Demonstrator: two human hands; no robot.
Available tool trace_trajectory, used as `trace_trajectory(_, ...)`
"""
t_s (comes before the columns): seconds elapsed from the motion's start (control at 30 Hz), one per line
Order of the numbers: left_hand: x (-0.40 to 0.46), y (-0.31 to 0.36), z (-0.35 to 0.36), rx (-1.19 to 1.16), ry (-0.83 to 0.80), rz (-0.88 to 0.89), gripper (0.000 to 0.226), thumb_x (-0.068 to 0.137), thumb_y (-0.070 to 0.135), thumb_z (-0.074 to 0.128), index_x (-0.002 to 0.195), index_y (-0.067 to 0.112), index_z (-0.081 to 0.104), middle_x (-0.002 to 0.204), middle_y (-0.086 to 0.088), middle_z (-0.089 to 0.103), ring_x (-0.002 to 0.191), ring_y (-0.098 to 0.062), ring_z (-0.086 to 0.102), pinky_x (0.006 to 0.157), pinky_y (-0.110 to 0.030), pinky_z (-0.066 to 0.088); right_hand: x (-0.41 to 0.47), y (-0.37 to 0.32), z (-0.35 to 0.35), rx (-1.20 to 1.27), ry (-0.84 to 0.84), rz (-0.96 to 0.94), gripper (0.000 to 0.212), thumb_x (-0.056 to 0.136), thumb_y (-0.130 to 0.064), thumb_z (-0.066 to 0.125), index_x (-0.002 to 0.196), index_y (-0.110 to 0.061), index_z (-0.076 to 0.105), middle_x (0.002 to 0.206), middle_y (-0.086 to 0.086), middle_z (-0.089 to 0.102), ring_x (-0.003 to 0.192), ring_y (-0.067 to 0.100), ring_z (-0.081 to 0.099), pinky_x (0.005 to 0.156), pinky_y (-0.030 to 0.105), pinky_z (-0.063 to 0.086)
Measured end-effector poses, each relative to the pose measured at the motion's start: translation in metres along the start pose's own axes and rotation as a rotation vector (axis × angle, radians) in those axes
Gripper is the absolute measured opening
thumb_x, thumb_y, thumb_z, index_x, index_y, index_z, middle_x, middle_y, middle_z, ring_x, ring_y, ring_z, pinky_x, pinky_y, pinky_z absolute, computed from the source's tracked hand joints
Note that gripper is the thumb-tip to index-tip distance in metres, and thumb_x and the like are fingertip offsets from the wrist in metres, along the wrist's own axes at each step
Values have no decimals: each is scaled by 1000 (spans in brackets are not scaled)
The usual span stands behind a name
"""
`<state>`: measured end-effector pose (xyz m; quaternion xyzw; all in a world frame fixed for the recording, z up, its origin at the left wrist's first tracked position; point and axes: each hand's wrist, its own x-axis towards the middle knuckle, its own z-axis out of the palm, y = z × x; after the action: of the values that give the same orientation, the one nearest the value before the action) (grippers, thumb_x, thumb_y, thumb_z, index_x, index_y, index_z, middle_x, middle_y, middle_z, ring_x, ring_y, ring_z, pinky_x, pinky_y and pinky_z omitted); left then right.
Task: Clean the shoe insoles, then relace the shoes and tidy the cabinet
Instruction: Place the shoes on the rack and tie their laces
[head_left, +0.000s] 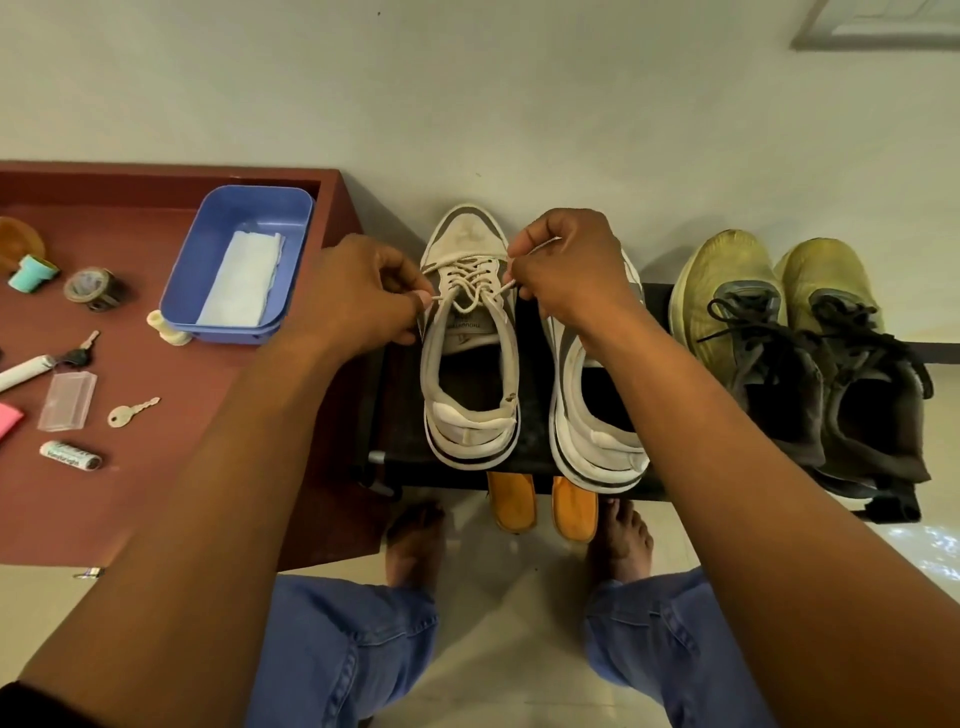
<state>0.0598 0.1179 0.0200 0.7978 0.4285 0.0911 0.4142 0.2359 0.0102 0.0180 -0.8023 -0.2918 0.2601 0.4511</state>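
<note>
Cream cord lace (470, 283), both hands pinching

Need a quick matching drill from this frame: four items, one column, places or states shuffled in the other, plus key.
Items:
1. white shoelace
2. folded white cloth
3. orange insoles
4. yellow-green shoes

Places or states:
A. inside the blue tub
B. under the rack, near the bare feet
C. pinched by left hand and right hand
D. right end of rack, dark laces

Pairs: 1-C, 2-A, 3-B, 4-D
</note>
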Motion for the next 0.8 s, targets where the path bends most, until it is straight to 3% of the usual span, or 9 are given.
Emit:
trace_trajectory(0.13,2,-11,-11,123,122,-107,8,93,14,73,88,19,77,82,-3,76,70,-19,76,76,-40,65,-2,4,-6,-252,15,-91,8,77,-9,71,79,-17,74,75,-5,72,73,12,69,71,31,59)
trace_trajectory(0.27,4,-13,-12,229,73,-203,11,91,17,70,84,20,79,81,-5,75,74,-24,74,81,-46,64,-3,6,-7,-429,-19,-134,7,79,-11,71,85,-10,75,78,0,71,66,9,60,59,21,47)
trace_trajectory(0.37,3,-10,-6,323,97,-95,11,94,24,70,93,23,81,94,2,76,82,-18,68,77,-33,57,-4,8,-2,-573,-19,-184,8,78,-16,69,82,-11,73,72,3,65,67,18,61,60,28,53)
trace_trajectory(0.43,2,-6,-1,262,124,4,13,97,30,70,103,25,80,100,7,74,84,-12,66,71,-23,49,-7,11,3,-664,1,-217,8,78,-17,65,82,-12,70,72,3,61,72,25,61,60,28,48)
trace_trajectory(0.5,4,-3,5,189,133,93,14,97,32,70,106,29,80,99,11,74,83,-9,67,76,-28,55,-8,13,8,-675,37,-266,11,78,-18,62,85,-17,71,80,3,64,77,25,62,61,28,44)
trace_trajectory(0.57,7,1,11,187,123,150,15,97,30,70,109,29,80,98,11,74,85,-7,66,83,-31,55,-6,12,11,-624,50,-331,18,78,-18,62,89,-22,75,88,1,69,83,24,64,65,30,50)
trace_trajectory(0.7,13,5,20,174,141,189,16,96,22,72,108,27,80,96,7,76,91,-15,69,92,-44,58,-3,9,15,-494,-31,-331,27,83,-13,61,96,-27,80,97,-1,74,89,22,66,73,33,53)
trace_trajectory(0.8,15,3,20,170,139,191,16,93,20,75,107,27,80,95,6,76,89,-12,69,92,-44,58,1,11,17,-470,-63,-324,24,87,-16,63,95,-31,80,99,-5,74,90,20,66,74,32,52)
